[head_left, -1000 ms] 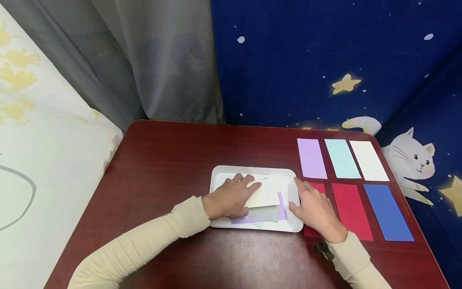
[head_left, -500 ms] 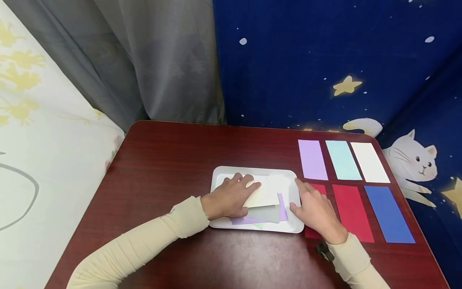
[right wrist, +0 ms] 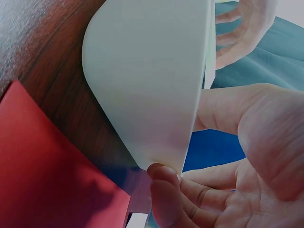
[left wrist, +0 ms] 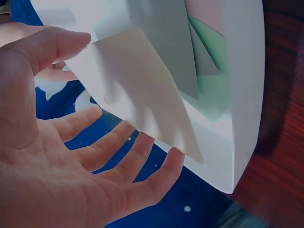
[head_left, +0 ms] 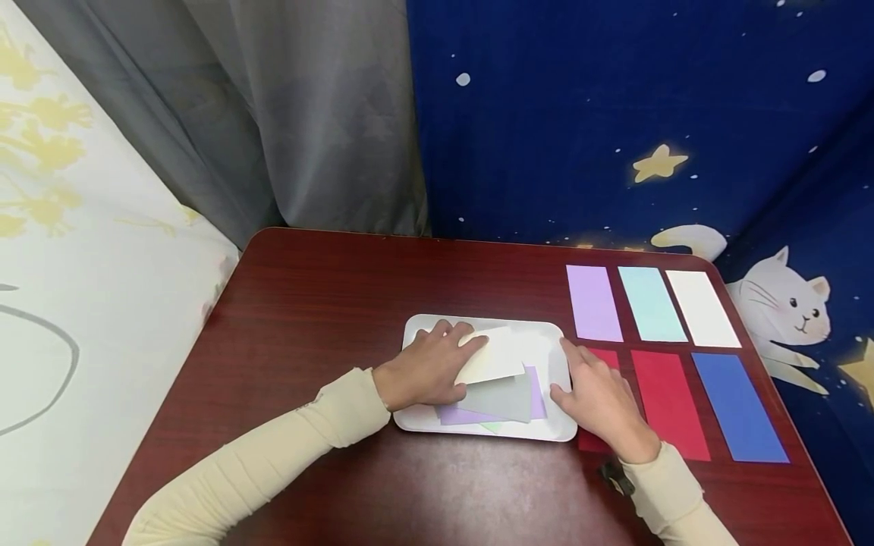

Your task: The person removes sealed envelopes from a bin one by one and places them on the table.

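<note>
My left hand (head_left: pixel 425 370) grips a cream paper card (head_left: pixel 493 356) over the white tray (head_left: pixel 554 353), the thumb at one edge and the fingertips along another in the left wrist view. The card is tilted above the others. Beneath it lie a grey card (head_left: pixel 508 400), a purple card (head_left: pixel 538 388) and a green card (left wrist: pixel 209 97); a pink corner (left wrist: pixel 206 14) also shows in the left wrist view. My right hand (head_left: pixel 604 394) holds the tray's right end, thumb at the rim and fingertips against the outer wall (right wrist: pixel 142 95).
Two rows of paper rectangles lie right of the tray: purple (head_left: pixel 594 303), mint (head_left: pixel 652 305) and white (head_left: pixel 703 309) behind; red (head_left: pixel 671 406) and blue (head_left: pixel 740 407) in front. Another red sheet (head_left: pixel 608 358) is partly under my right hand. Curtains hang behind the table (head_left: pixel 328 288).
My left hand has shifted slightly left and back with the cream card, which now tilts and uncovers more of the grey card. The right hand stays on the tray.
</note>
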Motion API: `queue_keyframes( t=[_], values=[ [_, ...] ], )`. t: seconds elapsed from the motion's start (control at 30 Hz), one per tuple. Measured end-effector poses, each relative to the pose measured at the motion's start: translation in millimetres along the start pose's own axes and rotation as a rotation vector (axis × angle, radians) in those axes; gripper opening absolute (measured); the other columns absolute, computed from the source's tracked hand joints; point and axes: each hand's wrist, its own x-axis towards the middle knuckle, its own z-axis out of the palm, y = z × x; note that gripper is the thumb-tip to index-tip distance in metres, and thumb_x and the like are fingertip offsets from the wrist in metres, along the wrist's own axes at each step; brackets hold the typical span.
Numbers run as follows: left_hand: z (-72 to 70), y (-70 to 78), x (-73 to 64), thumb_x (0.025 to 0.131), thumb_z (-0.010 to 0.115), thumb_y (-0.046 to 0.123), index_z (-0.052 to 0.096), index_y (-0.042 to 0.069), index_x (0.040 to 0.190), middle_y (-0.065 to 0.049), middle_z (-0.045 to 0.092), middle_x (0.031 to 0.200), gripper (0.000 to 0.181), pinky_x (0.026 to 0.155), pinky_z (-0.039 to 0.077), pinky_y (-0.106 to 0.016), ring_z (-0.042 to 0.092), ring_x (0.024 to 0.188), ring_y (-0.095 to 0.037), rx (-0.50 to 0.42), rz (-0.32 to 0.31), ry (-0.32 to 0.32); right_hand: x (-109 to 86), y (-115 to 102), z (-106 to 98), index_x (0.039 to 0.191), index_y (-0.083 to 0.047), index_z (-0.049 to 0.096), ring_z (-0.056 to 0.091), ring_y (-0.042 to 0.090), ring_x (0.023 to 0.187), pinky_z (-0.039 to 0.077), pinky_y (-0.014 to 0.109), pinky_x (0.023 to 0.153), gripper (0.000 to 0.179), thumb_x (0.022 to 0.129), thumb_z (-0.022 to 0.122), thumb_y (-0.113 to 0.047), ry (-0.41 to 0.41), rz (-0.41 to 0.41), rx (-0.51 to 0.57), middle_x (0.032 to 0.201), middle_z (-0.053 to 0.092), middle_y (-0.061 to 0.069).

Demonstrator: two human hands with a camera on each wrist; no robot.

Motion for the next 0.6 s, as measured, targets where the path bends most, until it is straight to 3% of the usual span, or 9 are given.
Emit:
queue_keyframes(
  t=[0.27,0.6],
  values=[
    [-7.6,-10.5,-3.2,0.090,0.080,0.031,0.054,0.013,0.158,-0.014,0.055,0.151,0.075,0.084,0.058,-0.058,0.060,0.122,-0.038,-0.040,-0.050,0.007,-0.6,-1,-1,0.154,0.011,0.053,0.072,0.053,0.105,0.060,0.068,0.077,0.079,0.087,0.086,-0.015,-0.010,0.005,-0.006,0.140,0.063,0.037],
    [-15.5,-23.3,-5.5,0.094,0.077,0.038,0.052,0.012,0.162,-0.015,0.054,0.153,0.077,0.083,0.057,-0.055,0.058,0.122,-0.038,-0.078,-0.121,0.011,0.5,1,-1,0.153,0.011,0.053,0.073,0.049,0.097,0.061,0.064,0.072,0.080,0.086,0.087,-0.015,-0.006,-0.002,-0.004,0.136,0.065,0.035]
  ],
)
